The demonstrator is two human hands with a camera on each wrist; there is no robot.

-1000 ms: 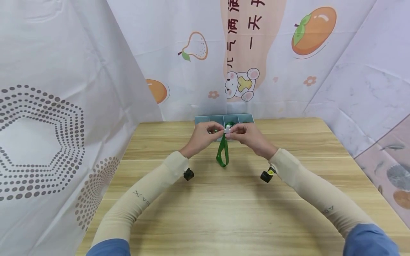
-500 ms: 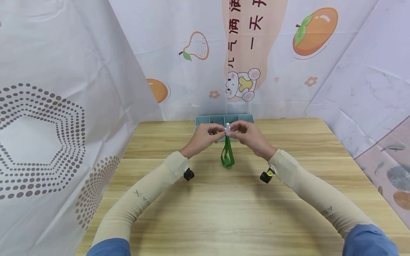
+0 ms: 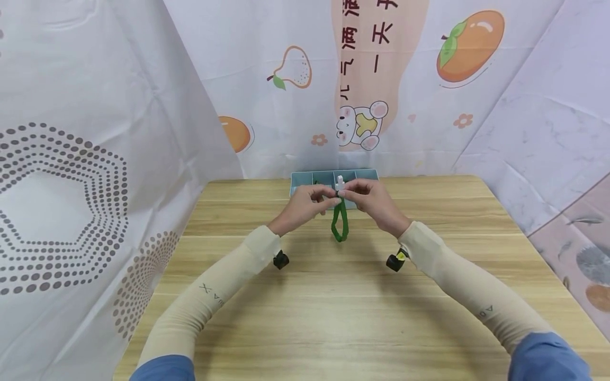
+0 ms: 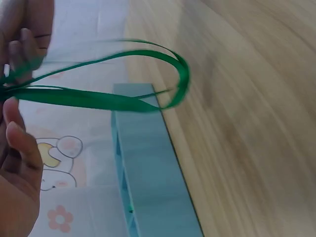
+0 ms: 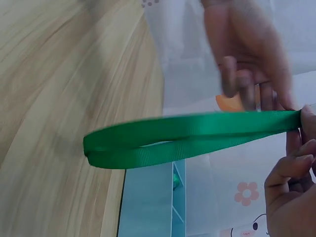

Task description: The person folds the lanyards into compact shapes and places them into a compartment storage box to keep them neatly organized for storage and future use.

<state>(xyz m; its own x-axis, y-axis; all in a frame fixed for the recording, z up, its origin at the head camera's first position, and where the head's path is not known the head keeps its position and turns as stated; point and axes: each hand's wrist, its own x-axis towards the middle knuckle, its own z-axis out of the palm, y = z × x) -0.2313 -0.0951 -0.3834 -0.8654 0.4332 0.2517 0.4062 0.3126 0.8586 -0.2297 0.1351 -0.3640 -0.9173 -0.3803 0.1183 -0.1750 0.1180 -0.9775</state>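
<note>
Green woven webbing, flat and finely ribbed, is forming a narrow doubled strap loop (image 3: pixel 340 225) that is hanging from both hands above the bench (image 3: pixel 333 317). Its long axis is running roughly straight down, the rounded bend pointing toward the pale wood-grain surface without touching it. The left hand (image 3: pixel 305 203) and the right hand (image 3: pixel 369 198) are each pinching the loop's top end, where a small white plastic clip (image 3: pixel 339 185) is sticking up between the fingertips. Just behind the hands, a blue-grey compartmented tray (image 3: pixel 305 177) is sitting at the bench's far edge, against a fruit-printed fabric backdrop (image 3: pixel 295 69).
</note>
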